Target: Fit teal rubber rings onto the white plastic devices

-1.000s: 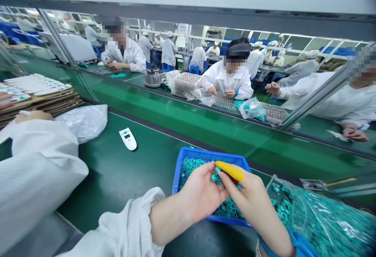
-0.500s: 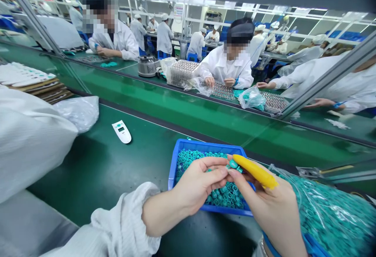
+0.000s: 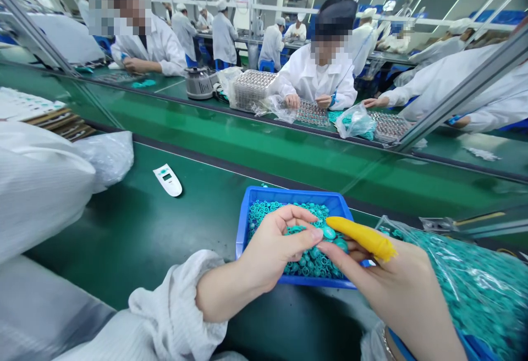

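Observation:
Above a blue bin (image 3: 241, 223) full of small teal plastic parts (image 3: 264, 213), both my hands meet at their fingertips. Between them is a teal plastic button piece (image 3: 329, 233) with a smooth oval face. My left hand (image 3: 284, 245) pinches it at its left side with thumb and fingers. On the right, my right hand (image 3: 371, 262) grips it between the thumb and an index finger covered by a yellow finger cot (image 3: 363, 237). The curled fingers hide part of the piece.
A clear bag of teal parts (image 3: 482, 284) lies right of the bin. A white oval casing (image 3: 168, 180) rests on the green bench (image 3: 198, 207). At left are a white sleeve (image 3: 41, 185) and a plastic bag (image 3: 108, 157). Co-workers sit across the green divider.
The view has tilted slightly down, so the background sits higher. My fingers have shifted a little on the teal piece, whose oval face shows more plainly now.

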Available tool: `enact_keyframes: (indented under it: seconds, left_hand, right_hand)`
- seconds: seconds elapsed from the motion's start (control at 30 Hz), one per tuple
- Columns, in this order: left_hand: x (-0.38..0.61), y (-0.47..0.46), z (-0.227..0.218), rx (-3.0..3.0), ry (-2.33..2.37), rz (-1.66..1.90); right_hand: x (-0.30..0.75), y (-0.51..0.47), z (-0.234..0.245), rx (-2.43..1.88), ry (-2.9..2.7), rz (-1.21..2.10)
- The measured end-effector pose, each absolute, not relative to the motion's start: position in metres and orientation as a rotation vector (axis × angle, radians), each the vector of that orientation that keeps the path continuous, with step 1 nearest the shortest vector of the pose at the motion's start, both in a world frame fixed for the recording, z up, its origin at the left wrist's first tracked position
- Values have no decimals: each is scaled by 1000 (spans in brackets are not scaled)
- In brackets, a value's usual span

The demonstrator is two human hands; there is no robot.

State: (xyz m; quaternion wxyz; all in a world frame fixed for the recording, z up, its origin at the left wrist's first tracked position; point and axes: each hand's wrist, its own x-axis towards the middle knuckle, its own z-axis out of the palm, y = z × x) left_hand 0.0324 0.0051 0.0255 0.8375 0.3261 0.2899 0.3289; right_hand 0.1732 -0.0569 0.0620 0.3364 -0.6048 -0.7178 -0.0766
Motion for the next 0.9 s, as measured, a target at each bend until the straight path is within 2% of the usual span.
enact_keyframes:
  seconds: [0.53, 0.7, 0.9]
  left_hand:
    - [30, 4, 28, 777, 626, 719]
    - [36, 13, 26, 465, 619, 768]
    - [34, 12, 35, 196, 492, 707]
  right_hand:
    - [179, -59, 61, -1596, -1929, -71]
    - [196, -52, 42, -1687, -2042, -86]
    - [183, -45, 39, -1518, -2095, -44]
